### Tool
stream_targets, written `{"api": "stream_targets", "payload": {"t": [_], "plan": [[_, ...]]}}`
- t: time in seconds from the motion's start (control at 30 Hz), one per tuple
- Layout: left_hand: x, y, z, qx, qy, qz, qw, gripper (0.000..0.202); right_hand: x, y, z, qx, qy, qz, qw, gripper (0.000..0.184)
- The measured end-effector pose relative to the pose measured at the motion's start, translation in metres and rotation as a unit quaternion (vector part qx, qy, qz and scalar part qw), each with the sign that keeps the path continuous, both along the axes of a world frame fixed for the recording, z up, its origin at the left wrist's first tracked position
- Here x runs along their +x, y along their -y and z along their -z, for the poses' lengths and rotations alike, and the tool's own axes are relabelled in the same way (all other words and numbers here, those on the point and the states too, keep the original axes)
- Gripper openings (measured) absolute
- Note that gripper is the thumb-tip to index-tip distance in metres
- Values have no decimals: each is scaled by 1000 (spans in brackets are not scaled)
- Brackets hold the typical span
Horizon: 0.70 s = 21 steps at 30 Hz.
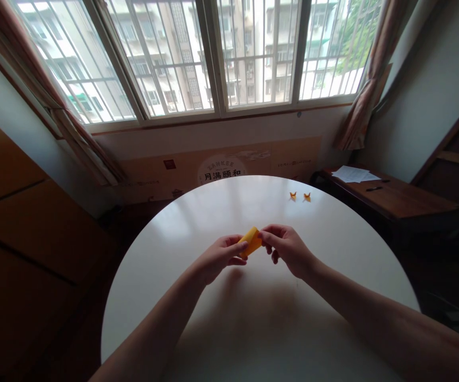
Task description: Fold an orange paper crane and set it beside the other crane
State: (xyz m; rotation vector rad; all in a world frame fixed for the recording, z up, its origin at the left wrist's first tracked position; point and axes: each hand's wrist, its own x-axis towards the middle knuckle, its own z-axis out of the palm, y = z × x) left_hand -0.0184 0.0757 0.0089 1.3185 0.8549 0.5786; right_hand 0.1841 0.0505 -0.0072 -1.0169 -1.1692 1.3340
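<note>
A folded piece of yellow origami paper (pixel 251 240) is held up above the middle of the white table. My left hand (pixel 223 255) grips its lower left side, thumb on top and fingers underneath. The thumb and forefinger of my right hand (pixel 287 245) pinch its upper right edge, while the other fingers curl below. Parts of the paper are hidden behind the fingers. Two small folded paper birds, one (pixel 293 196) on the left and another (pixel 307 197) on the right, stand near the table's far right edge.
The round white table (pixel 165 254) has a glossy top. At the far right, papers (pixel 355 174) lie on a wooden bench (pixel 404 199). Barred windows (pixel 257 53) with curtains (pixel 362 111) face me, and a wooden cabinet (pixel 14 239) stands at the left.
</note>
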Motion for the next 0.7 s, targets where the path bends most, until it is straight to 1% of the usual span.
{"api": "stream_targets", "payload": {"t": [0.1,0.23,0.33,0.43,0.47,0.57,0.63,0.7], "plan": [[-1,-1,2,-2,15,-15,1000,41,0,1,-1,-2,-1,8,1000,22],[-5,-5,4,-15,25,-70,997,42,3,-1,-2,-5,17,15,1000,20],[-9,-9,3,-23,49,-118,992,41,11,-7,0,-9,67,-22,997,20],[-12,-12,-1,-43,86,-162,982,31,22,-16,8,-40,125,-85,988,17],[-13,-13,-2,-52,93,-173,979,29,26,-20,11,-50,148,-95,983,16],[-13,-13,-4,-78,97,-174,977,25,35,-27,21,-49,210,-82,973,11],[-12,-12,-4,-90,92,-156,979,27,40,-31,23,-25,234,-53,970,7],[-10,-10,-2,-94,85,-131,983,29,42,-32,23,6,240,-22,971,12]]}}
